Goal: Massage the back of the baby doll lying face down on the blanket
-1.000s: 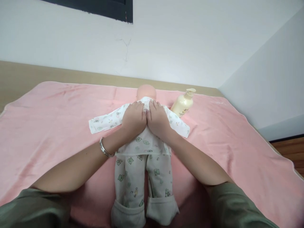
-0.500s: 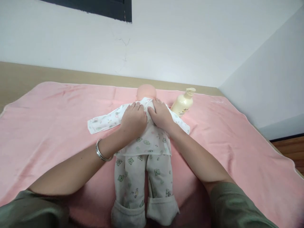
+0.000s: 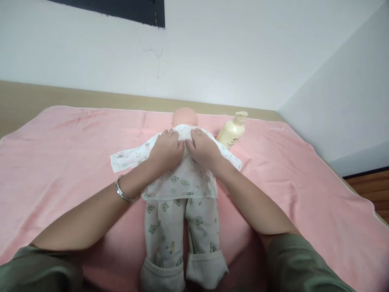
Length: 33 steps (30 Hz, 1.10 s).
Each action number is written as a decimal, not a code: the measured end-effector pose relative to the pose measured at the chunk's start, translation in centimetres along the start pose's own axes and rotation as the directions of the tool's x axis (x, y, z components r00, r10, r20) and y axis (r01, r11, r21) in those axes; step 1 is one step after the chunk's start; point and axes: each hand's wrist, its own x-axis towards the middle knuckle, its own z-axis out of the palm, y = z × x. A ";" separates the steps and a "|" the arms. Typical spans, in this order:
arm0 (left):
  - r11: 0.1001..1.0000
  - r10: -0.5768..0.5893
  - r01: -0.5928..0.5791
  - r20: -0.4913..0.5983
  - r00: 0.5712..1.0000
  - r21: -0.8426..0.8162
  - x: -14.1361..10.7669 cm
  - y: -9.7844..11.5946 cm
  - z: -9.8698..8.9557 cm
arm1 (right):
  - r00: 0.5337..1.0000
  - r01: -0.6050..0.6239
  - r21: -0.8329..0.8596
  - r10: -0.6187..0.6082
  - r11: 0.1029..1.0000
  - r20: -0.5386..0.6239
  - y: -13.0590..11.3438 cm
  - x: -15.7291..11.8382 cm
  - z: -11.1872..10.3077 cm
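Note:
A doll (image 3: 184, 117) in a white printed top (image 3: 182, 186) and matching trousers (image 3: 170, 227) with turned-up cuffs lies on a pink cloth, its bald head at the far end. My left hand (image 3: 167, 150) rests on the upper left of the top, its fingers together and curled on the fabric. On the upper right of the top lies my right hand (image 3: 204, 149), also with curled fingers. Both thumbs point inward, close to each other near the middle. Whether fabric is pinched under the fingers is hidden.
A cream pump bottle (image 3: 232, 130) leans beside the doll's right-hand sleeve. The pink cloth (image 3: 273, 174) spreads over a tan surface (image 3: 75, 95) that meets a white wall. A dark frame is at the top left, brown wood at the far right.
Both thumbs have come closer together over the middle of the top, and the left hand has shifted slightly left and down. The whole view has moved a little.

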 end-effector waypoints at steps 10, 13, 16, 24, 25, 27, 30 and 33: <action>0.992 -0.002 -0.002 -0.027 1.000 -0.128 0.8 -0.8 -0.5 | 0.998 -0.010 -0.039 0.007 0.999 -0.056 -1.0 -1.0 0.3; 0.993 -0.008 0.009 0.005 1.000 -0.120 1.0 -0.9 -0.2 | 0.996 -0.003 -0.049 -0.002 0.999 -0.092 -1.4 -1.4 0.6; 0.996 0.016 -0.020 -0.048 0.999 -0.085 0.0 -0.1 0.5 | 1.000 -0.010 0.023 0.010 1.000 -0.026 -0.4 -0.4 0.5; 0.996 0.043 -0.051 -0.095 0.995 -0.074 -1.1 1.1 0.8 | 0.998 -0.064 0.057 0.064 0.996 0.015 0.7 0.8 0.7; 0.995 0.018 -0.027 -0.086 0.996 -0.098 -0.6 0.8 0.7 | 0.998 -0.060 0.035 0.060 0.998 0.002 0.1 0.3 0.8; 0.990 -0.040 0.029 -0.071 0.997 -0.140 0.4 0.0 0.6 | 0.999 -0.026 -0.021 0.026 0.999 -0.035 -1.2 -1.2 1.0; 0.978 -0.105 0.095 -0.047 0.993 -0.186 1.4 -0.8 0.8 | 0.993 0.052 -0.076 -0.060 0.996 -0.101 -2.5 -2.9 1.2; 0.979 -0.111 0.096 -0.081 0.990 -0.178 1.1 -0.7 1.4 | 0.989 0.133 -0.038 -0.135 0.990 -0.067 -2.1 -2.5 1.0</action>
